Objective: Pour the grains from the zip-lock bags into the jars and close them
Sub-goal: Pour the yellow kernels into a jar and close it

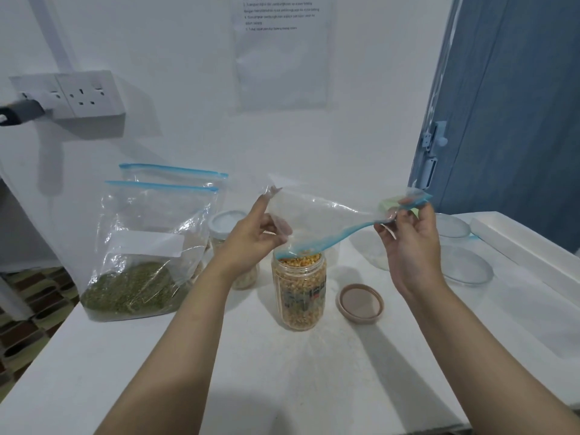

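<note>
Both hands (pixel 251 237) (pixel 411 246) grip the emptied bag (pixel 317 215) above the full jar (pixel 299 290).

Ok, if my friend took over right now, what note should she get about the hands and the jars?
Left hand and right hand both pinch the emptied zip-lock bag, its blue zip mouth drooping into the open jar.
That jar is full of yellow grains; its brown lid lies upside down on the table to its right.
A white-capped jar stands behind the left hand.
Left to do: put the bag aside, cap the yellow jar, then pour the green-grain bag and the bag behind it.
</note>
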The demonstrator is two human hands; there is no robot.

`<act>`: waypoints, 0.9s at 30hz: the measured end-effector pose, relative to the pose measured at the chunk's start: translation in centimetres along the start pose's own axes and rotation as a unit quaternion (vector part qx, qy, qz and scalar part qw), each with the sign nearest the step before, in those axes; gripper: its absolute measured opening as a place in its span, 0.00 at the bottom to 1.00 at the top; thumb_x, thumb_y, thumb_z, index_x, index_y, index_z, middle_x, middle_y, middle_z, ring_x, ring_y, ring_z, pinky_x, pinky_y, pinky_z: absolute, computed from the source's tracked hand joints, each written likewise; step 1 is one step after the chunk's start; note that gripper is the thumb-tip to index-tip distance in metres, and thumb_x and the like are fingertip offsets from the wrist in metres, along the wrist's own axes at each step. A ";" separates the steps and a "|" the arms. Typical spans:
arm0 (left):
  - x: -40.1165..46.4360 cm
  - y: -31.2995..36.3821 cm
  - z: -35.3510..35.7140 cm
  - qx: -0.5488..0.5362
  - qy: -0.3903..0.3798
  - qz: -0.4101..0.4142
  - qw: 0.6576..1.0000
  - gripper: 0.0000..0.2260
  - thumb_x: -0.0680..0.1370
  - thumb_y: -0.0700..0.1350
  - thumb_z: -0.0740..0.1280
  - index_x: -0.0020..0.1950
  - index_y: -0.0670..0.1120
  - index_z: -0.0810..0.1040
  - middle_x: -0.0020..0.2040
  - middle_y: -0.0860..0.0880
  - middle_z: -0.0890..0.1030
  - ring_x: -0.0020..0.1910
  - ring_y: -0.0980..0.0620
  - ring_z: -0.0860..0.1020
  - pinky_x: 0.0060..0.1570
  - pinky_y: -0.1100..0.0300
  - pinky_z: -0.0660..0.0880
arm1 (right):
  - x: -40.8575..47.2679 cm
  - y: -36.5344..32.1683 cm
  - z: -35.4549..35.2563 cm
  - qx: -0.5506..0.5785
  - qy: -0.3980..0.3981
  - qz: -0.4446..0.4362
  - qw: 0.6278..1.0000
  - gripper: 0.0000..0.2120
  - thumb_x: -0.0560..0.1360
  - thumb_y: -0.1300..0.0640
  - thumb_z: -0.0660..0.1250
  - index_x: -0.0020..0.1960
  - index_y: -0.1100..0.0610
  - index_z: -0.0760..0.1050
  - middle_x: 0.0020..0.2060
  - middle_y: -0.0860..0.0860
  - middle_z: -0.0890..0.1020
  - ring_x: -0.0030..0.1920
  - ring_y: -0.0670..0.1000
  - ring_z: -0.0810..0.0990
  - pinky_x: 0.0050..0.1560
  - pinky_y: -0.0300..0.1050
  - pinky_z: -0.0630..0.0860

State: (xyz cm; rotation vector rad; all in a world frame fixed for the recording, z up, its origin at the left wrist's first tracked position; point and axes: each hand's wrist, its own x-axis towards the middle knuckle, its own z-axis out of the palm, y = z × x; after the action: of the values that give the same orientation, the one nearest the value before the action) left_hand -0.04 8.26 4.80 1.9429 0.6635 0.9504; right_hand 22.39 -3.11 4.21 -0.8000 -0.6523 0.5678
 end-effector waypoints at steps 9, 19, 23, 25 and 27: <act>0.3 -0.2 0.5 0.028 0.043 0.029 0.998 0.34 0.76 0.31 0.67 0.69 0.65 0.66 0.44 0.50 0.80 0.45 0.50 0.78 0.55 0.52 0.78 | -0.2 0.4 -0.1 0.000 0.000 0.005 1.000 0.11 0.84 0.63 0.54 0.51 0.51 0.71 0.38 0.47 0.76 0.45 0.48 0.73 0.53 0.42 0.78; 0.4 -0.3 1.3 0.051 0.074 0.022 0.996 0.25 0.75 0.42 0.73 0.65 0.60 0.65 0.45 0.46 0.81 0.43 0.50 0.79 0.52 0.55 0.79 | -0.1 -0.4 0.0 0.006 -0.024 -0.016 1.000 0.13 0.84 0.65 0.53 0.53 0.50 0.71 0.39 0.49 0.74 0.44 0.48 0.72 0.55 0.44 0.77; -0.1 -0.2 1.3 0.117 0.081 0.017 0.990 0.15 0.81 0.47 0.65 0.66 0.51 0.68 0.36 0.53 0.82 0.41 0.59 0.80 0.47 0.67 0.74 | 0.0 -0.7 0.0 0.002 -0.031 -0.025 0.999 0.12 0.84 0.64 0.53 0.53 0.51 0.71 0.39 0.49 0.74 0.45 0.49 0.72 0.54 0.42 0.77; -0.3 -0.4 1.3 0.095 0.076 0.009 0.993 0.14 0.81 0.45 0.66 0.66 0.50 0.70 0.34 0.57 0.81 0.40 0.62 0.79 0.47 0.66 0.73 | 0.0 -0.8 0.1 0.000 -0.033 -0.026 0.999 0.12 0.84 0.64 0.53 0.53 0.51 0.71 0.39 0.49 0.74 0.45 0.49 0.72 0.53 0.42 0.77; -0.4 -0.7 1.4 0.067 0.069 0.002 0.995 0.15 0.80 0.41 0.66 0.65 0.51 0.71 0.36 0.55 0.79 0.40 0.60 0.78 0.49 0.62 0.73 | -0.1 -0.7 0.2 0.000 -0.033 -0.027 0.999 0.12 0.84 0.64 0.53 0.53 0.51 0.71 0.39 0.48 0.75 0.46 0.49 0.72 0.53 0.42 0.77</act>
State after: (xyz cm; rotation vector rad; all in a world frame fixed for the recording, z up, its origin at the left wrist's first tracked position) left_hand 0.76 7.65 3.56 2.0079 0.8208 1.0728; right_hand 22.34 -3.51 4.85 -0.7639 -0.7320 0.5471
